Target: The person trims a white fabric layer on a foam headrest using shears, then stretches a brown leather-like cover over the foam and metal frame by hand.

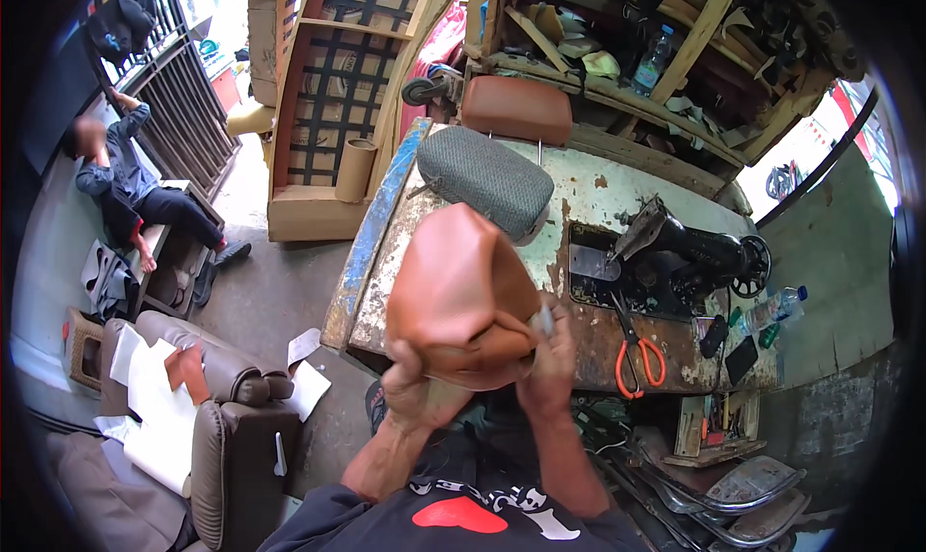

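Observation:
Close in front of me, over the near edge of the work table, is a tan-brown leather cover (449, 287), puffed out and folded in at its lower right side. My left hand (417, 390) grips its lower left edge, with the thumb on the near side. On the right, my right hand (550, 364) is closed on its lower right edge, slightly blurred. Just beyond the cover lies a grey fabric headrest (487, 176). Behind that rests a brown headrest (516, 108) with metal posts. Orange-handled scissors (637, 354) lie to the right of my right hand.
A black sewing machine (685, 248) is set into the worn table (588, 180). Plastic bottles (772, 309) lie at its right. A cluttered wooden shelf (694, 127) rises behind. At left stand a brown armchair (241, 455) and a wooden frame (328, 214); another person (145, 185) sits beyond.

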Demonstrator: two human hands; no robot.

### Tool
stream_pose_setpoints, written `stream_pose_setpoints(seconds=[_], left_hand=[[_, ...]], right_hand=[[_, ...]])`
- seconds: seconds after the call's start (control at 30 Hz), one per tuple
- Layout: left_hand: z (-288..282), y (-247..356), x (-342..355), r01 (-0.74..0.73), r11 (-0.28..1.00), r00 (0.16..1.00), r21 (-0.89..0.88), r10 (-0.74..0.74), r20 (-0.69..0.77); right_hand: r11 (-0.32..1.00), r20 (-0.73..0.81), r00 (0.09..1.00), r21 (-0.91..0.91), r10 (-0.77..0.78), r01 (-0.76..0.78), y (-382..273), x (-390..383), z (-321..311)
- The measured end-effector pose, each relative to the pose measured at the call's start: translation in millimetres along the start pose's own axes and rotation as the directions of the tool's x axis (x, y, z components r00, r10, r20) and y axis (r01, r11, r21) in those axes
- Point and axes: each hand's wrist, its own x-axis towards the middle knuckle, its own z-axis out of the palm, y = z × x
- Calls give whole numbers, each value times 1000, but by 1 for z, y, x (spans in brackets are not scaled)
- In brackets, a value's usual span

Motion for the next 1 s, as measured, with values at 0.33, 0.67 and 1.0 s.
stream_pose_setpoints(seconds=[0.33,0.67,1.0], left_hand=[[-34,38,-3,518,546,777,658,-622,-96],[29,18,4,179,231,984,956,-33,-176],[12,26,-9,311,868,949,387,-309,-69]], right_hand=[[868,261,958,442,116,-225,-51,-32,0],[894,96,981,-403,-170,194,-43,-13,-12],[905,431,883,-426,187,17,-50,-7,-36]])
